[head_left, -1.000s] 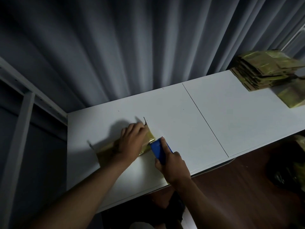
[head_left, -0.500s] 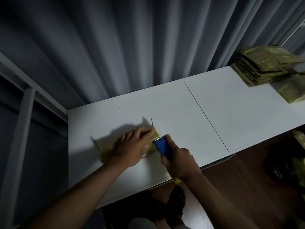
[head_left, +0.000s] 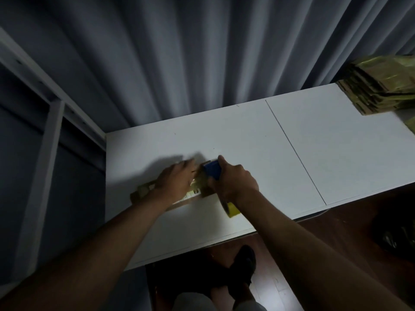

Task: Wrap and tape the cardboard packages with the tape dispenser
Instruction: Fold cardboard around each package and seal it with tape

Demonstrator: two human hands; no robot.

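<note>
Where the floor shows under the table edge, I see a dark shoe (head_left: 244, 263) on brown boards, closest to the camera. Above it both forearms reach out over the white table (head_left: 336, 153). My right hand (head_left: 233, 182) is curled round the blue tape dispenser (head_left: 212, 170), index finger laid along its top, and the yellowish tape roll (head_left: 231, 209) sticks out below the heel of that hand, near the table's front edge. The dispenser's blue head sits over the right end of the cardboard package (head_left: 143, 191), touching or almost touching it; blur keeps me from saying which. My left hand (head_left: 177, 181) lies flat on the package with fingers stretched forward and loosely spread, pressing it down; the fingertips are smeared by motion. The package lies flat on the left half of the table, long side running left to right, with a pale label patch (head_left: 193, 193) showing between the two hands. A thin dark seam (head_left: 296, 153) splits the tabletop well to the right of the hands. Farther off, at the far right corner, a stack of flattened cardboard packages (head_left: 381, 86) rests on the table, apart from the work. Behind everything hangs a grey pleated curtain (head_left: 179, 52), and a white metal frame (head_left: 45, 131) stands at the left.
</note>
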